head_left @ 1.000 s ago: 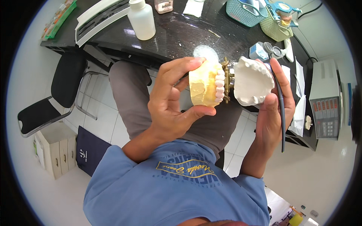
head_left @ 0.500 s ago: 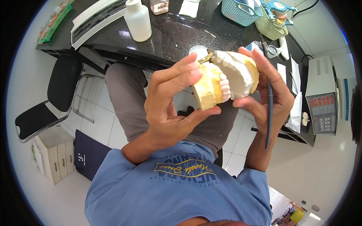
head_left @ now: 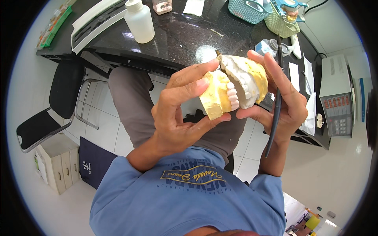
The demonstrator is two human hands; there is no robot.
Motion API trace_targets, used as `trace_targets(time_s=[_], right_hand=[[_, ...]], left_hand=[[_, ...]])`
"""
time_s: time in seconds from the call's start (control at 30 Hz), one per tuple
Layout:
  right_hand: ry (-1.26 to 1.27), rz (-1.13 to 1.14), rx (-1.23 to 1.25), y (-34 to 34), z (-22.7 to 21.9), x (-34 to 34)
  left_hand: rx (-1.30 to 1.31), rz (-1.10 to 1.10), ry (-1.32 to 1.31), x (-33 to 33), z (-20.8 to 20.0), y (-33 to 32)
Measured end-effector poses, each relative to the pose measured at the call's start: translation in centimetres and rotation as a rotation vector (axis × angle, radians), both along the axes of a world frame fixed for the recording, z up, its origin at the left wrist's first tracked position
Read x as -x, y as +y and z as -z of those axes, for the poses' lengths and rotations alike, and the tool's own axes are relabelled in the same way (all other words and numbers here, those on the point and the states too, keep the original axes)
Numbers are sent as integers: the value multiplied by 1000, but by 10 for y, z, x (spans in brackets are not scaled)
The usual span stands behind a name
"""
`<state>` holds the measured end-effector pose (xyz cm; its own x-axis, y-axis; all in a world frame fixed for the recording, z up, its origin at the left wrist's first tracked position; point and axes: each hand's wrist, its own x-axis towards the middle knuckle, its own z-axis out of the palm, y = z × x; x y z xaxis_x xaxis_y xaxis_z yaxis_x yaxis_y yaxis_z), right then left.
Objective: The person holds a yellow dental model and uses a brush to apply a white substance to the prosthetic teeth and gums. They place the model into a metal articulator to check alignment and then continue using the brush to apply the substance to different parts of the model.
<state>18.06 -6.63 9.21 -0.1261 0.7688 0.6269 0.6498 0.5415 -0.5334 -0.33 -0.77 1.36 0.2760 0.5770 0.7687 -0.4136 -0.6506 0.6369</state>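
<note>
Your left hand (head_left: 173, 104) grasps the yellow dental cast (head_left: 214, 96), fingertips on its far edge and thumb along its near edge. The cast's row of white teeth (head_left: 232, 95) faces toward your right hand (head_left: 287, 104). That hand grasps the white-and-yellow cast (head_left: 250, 80), thumb at the near side and fingers at the far side, with its toothed edge turned toward your left hand. The two casts are between your hands, above your lap, tilted to each other; you cannot tell from here whether they touch. A bit of brass-coloured metal (head_left: 218, 52) shows at their far end, just beyond your left fingertips.

A slim dark tool (head_left: 277, 108) lies across your right hand, one end pointing away past the fingers, the other down beside the wrist; how firmly it is held, you cannot tell.

Beyond both hands is the dark tabletop (head_left: 173, 39). A whitish round patch (head_left: 206, 54) is on it just past your left fingers, and a white bottle (head_left: 139, 23) stands farther out to the left. Past your right hand are small containers (head_left: 267, 47), a blue basket (head_left: 250, 12) and a pale green basket (head_left: 280, 26).
</note>
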Motion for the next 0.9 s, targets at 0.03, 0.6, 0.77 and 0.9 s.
trace_targets(time_s=[0.03, 0.6, 0.77, 0.9], right_hand=[[-11, 5, -12, 0, 0, 0], [-156, -56, -171, 3, 1, -2], [-107, -15, -104, -3, 7, 0], [519, -58, -59, -4, 11, 18]], left_hand=[[6, 6, 1, 0, 0, 0], [-37, -70, -103, -6, 1, 1], [-76, -109, -98, -5, 0, 2], [-193, -112, -37, -4, -1, 7]])
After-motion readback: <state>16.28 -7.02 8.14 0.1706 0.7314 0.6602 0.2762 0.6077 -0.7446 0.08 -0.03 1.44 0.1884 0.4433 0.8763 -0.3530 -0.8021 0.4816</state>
